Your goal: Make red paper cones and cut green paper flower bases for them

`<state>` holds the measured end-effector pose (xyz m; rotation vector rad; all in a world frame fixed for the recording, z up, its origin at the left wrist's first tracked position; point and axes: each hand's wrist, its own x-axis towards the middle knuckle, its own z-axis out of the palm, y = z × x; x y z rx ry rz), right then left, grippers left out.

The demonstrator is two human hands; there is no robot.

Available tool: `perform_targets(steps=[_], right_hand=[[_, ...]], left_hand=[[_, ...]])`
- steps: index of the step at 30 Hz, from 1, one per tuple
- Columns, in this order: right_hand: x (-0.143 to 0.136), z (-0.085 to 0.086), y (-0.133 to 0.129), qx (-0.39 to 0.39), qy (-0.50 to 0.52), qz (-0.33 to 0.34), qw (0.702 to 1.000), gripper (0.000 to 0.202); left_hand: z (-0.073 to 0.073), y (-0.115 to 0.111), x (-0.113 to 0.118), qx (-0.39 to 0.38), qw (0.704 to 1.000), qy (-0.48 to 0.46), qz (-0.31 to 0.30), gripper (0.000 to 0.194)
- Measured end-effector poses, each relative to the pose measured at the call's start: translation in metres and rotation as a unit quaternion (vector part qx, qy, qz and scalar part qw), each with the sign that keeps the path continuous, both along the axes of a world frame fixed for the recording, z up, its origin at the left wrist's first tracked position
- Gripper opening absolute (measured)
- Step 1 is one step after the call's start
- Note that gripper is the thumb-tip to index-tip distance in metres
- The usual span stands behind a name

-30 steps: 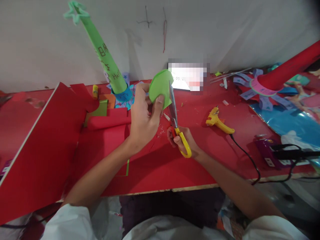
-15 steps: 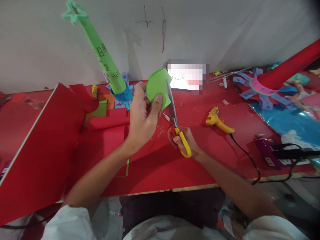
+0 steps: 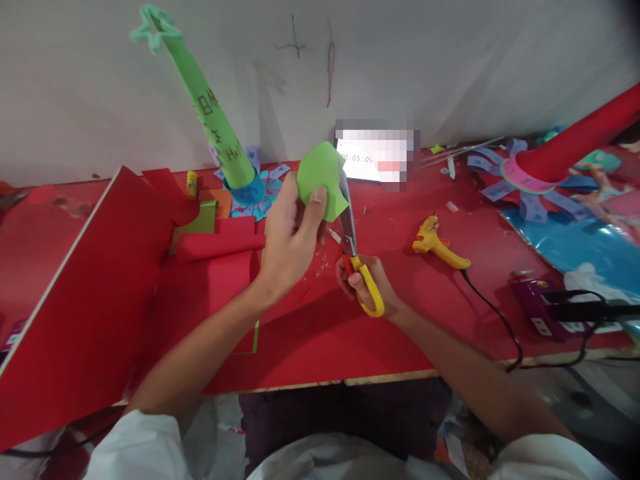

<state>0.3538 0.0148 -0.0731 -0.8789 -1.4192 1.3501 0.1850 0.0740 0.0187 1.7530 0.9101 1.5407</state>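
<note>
My left hand pinches a piece of green paper between thumb and fingers, raised above the red table. The paper has a rounded left side and a cut, notched right side. Closed around the yellow and red handles, my right hand holds a pair of scissors. Their blades point up and lie along the paper's right edge; whether they grip paper between them I cannot tell.
A green paper cone with a star top stands behind my left hand. Red sheets lie at left beside an upright red board. To the right are a yellow glue gun, a purple box and a red cone.
The green paper has turned slightly in my left hand, showing its face more flatly. The scissors stay at its right edge, almost unmoved. The whole view has shifted a little.
</note>
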Motion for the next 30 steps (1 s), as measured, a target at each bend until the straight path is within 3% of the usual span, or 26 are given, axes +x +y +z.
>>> perform_targets(steps=[3, 8, 23, 30], right_hand=[[0.002, 0.001, 0.001, 0.002, -0.01, -0.004, 1.0, 0.073], [0.003, -0.002, 0.001, 0.004, -0.005, 0.012, 1.0, 0.071], [0.0, 0.007, 0.002, -0.004, -0.004, -0.014, 1.0, 0.075], [0.001, 0.004, 0.005, -0.009, 0.002, 0.022, 1.0, 0.079]], left_hand=[[0.013, 0.008, -0.008, 0.04, 0.999, -0.002, 0.019, 0.04], [0.027, 0.018, -0.023, 0.05, 0.997, 0.047, -0.019, 0.041], [0.015, 0.013, -0.019, -0.015, 0.997, 0.047, -0.062, 0.034], [0.019, 0.019, -0.025, -0.006, 0.997, 0.044, -0.057, 0.032]])
